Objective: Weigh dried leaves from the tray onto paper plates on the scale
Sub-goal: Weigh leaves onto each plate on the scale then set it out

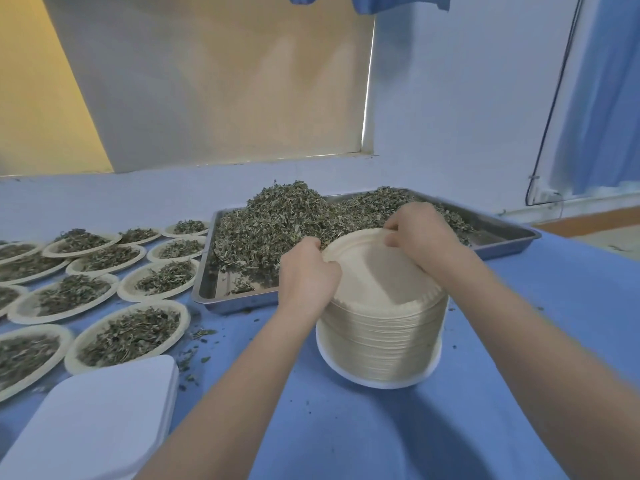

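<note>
Head view: left hand (306, 271) and right hand (420, 233) pinch the top paper plate (374, 268) off the stack (381, 341). Peel one only (rims nest tightly). Dried leaves (277, 220) heaped in tray (512, 237) behind; scale unseen.

Soft daylight, perhaps window-lit; bowed, blurry edges.

My head camera looks forward and down over the counter (519, 341), close above my forearms, facing the wall (450, 98) beyond the tray (502, 237).
</note>
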Available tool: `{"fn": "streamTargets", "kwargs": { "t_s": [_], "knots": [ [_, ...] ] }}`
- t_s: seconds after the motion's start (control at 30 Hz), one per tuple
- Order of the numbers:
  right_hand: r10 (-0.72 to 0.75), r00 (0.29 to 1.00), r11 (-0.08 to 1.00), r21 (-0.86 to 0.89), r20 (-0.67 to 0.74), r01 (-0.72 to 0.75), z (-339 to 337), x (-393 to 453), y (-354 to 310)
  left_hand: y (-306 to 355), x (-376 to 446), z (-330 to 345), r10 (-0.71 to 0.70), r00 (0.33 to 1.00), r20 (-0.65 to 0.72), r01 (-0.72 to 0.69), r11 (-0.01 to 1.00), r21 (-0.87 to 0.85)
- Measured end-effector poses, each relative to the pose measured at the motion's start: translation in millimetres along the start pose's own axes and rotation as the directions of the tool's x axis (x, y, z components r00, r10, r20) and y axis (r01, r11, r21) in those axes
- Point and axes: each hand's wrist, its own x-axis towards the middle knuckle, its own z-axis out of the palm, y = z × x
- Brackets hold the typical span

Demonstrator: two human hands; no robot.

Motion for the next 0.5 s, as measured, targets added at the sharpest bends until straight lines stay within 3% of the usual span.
{"fn": "streamTargets", "kwargs": {
  "t_s": [0.2,0.5],
  "knots": [
    [-0.096,0.995,0.981,0.174,0.027,0.09,-0.9,6.4,12.2,-8.7,-1.9,-1.1,-0.071,0.996,0.045,0.077,0.987,-0.142],
    [-0.159,0.987,0.948,0.285,0.03,0.144,-8.2,20.4,-0.3,-6.3,8.0,-21.6,-0.091,0.989,-0.112,0.055,0.955,-0.29]
  ]
}}
